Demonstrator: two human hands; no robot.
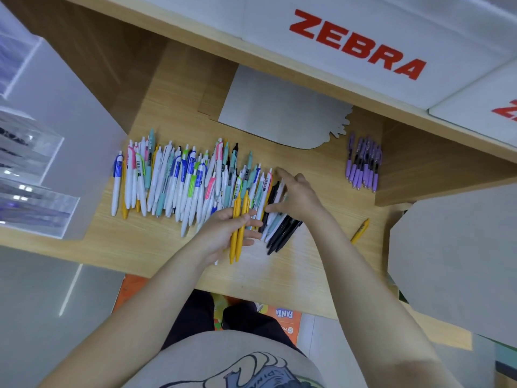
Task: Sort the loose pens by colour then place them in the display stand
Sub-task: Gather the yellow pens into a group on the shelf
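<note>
Where pens [179, 177] litter it, the wooden desk [293, 264] meets white signage [363, 43].

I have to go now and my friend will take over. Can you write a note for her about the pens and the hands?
Left hand: grips two yellow plastic pens.
Right hand: open, fingers spread over the right end of the mixed heap of white, blue, teal and black pens on the wooden desk.
Done: a group of purple pens lies apart at the far right. One single yellow pen lies alone near the right edge.
Left: sort the rest of the heap by colour; more yellow pens remain in it. Nothing placed in the clear acrylic display stand can be confirmed.
</note>
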